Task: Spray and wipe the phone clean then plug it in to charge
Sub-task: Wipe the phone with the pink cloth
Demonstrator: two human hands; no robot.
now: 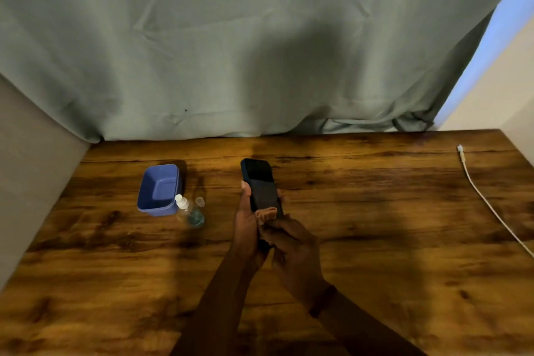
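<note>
A black phone (259,182) is held screen-up above the middle of the wooden table. My left hand (245,225) grips its lower left side, thumb on the edge. My right hand (291,248) presses a small tan cloth (266,213) against the lower part of the screen. A clear spray bottle (189,211) with a white nozzle stands to the left, its small clear cap (200,201) beside it. A white charging cable (485,202) lies along the right side, its plug end toward the back.
A blue plastic tub (159,191) sits just behind and left of the spray bottle. A grey-green cloth (231,52) hangs along the table's (375,269) back edge. Pale walls close in both sides.
</note>
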